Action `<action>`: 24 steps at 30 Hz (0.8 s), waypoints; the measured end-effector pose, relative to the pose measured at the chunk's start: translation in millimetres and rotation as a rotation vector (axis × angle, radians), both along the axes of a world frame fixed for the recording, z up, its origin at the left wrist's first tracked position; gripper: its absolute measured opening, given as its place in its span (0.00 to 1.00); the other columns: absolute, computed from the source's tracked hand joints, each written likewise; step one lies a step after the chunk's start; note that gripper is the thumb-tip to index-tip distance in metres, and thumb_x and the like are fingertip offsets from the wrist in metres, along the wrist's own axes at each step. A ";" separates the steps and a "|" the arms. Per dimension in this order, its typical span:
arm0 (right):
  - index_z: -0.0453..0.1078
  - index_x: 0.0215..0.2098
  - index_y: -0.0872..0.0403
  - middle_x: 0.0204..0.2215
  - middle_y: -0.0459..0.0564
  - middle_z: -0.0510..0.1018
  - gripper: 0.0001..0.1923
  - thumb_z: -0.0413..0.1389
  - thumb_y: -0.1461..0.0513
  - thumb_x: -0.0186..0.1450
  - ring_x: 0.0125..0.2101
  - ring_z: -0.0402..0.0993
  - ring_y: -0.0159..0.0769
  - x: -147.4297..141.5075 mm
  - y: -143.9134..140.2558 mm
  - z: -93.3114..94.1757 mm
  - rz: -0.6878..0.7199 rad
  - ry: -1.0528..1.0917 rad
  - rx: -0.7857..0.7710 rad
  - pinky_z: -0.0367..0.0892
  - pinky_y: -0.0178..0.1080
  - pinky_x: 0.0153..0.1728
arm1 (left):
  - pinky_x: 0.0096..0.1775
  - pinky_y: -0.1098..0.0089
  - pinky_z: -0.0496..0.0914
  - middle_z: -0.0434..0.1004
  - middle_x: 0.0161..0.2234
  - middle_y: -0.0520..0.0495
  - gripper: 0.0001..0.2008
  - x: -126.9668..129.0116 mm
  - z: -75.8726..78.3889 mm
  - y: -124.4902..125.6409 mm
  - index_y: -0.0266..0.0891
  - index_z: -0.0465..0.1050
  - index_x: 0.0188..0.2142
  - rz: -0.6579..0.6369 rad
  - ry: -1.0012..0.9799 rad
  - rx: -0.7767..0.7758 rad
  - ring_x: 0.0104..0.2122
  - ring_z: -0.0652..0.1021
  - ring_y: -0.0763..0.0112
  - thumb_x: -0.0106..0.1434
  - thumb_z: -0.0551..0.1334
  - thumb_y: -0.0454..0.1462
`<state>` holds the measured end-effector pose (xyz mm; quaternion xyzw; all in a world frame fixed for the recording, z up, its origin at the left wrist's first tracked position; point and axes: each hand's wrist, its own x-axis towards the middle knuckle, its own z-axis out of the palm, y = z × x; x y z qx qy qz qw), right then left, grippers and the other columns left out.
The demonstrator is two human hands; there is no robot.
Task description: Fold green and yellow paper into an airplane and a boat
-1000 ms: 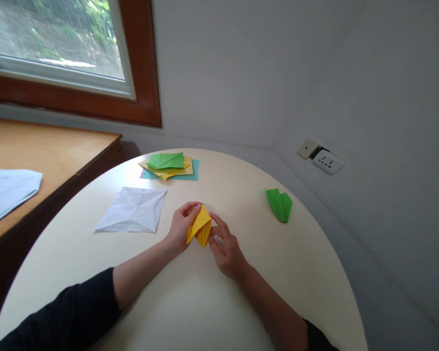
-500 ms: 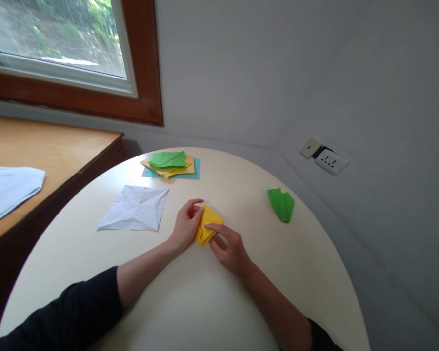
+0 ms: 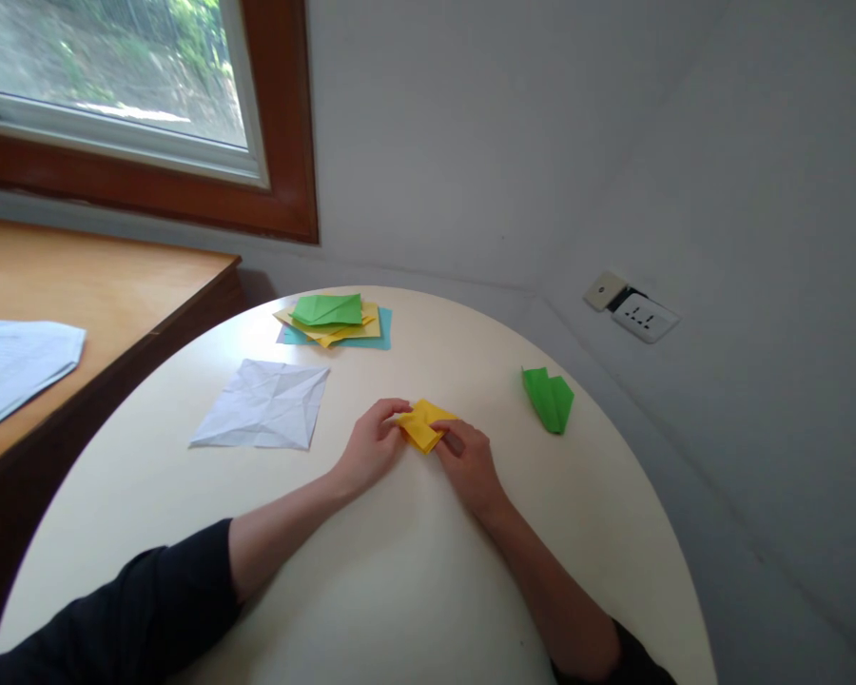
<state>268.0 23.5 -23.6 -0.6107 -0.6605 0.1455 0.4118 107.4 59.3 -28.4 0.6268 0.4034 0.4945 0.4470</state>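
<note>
Near the middle of the round table (image 3: pixel 371 609) you've got the yellow folded paper (image 3: pixel 423 423) pinned flat between both hands. Your left hand (image 3: pixel 371 445) pinches its left edge with fingertips closed on the paper, probably to anchor it so it doesn't slide. Your right hand (image 3: pixel 467 457) presses down on its right side, fingers curled onto the paper, which reads as setting a crease against the hard tabletop. The paper is low and flat, touching the table, not lifted. Everything else sits clear of it, likely so the fold area stays free. A creased white sheet (image 3: pixel 262 405) lies unfolded to the left of the yellow paper, apart from your left hand. A stack of coloured sheets (image 3: pixel 334 322) with a green folded piece on top sits beyond the yellow paper toward the wall, well apart. A finished-looking green folded piece (image 3: pixel 549 398) is off to the right of the yellow paper, near the table edge, probably parked out of the way. Further left of the yellow paper, a wooden desk (image 3: pixel 107 295) holds loose white papers (image 3: pixel 14 366).
</note>
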 end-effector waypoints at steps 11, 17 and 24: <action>0.73 0.36 0.52 0.40 0.51 0.74 0.22 0.45 0.73 0.49 0.44 0.70 0.37 12.1 3.4 -7.8 0.079 -0.039 0.052 0.63 0.45 0.50 | 0.42 0.67 0.71 0.76 0.39 0.45 0.16 0.0 5.0 -6.9 0.39 0.71 0.37 -0.106 0.389 0.228 0.39 0.76 0.67 0.50 0.52 0.26; 0.70 0.40 0.53 0.39 0.50 0.76 0.24 0.44 0.72 0.49 0.42 0.71 0.36 19.5 2.0 0.8 0.156 0.048 0.028 0.66 0.42 0.48 | 0.41 0.67 0.70 0.74 0.40 0.45 0.18 -0.8 9.5 -9.4 0.39 0.70 0.39 -0.140 0.463 0.181 0.38 0.76 0.66 0.50 0.53 0.26; 0.71 0.40 0.54 0.39 0.51 0.76 0.23 0.46 0.72 0.49 0.42 0.72 0.37 14.7 0.2 2.6 0.175 0.026 0.022 0.67 0.43 0.46 | 0.40 0.66 0.70 0.74 0.36 0.45 0.14 -0.5 7.6 -8.6 0.38 0.70 0.38 -0.130 0.451 0.180 0.35 0.75 0.66 0.52 0.55 0.28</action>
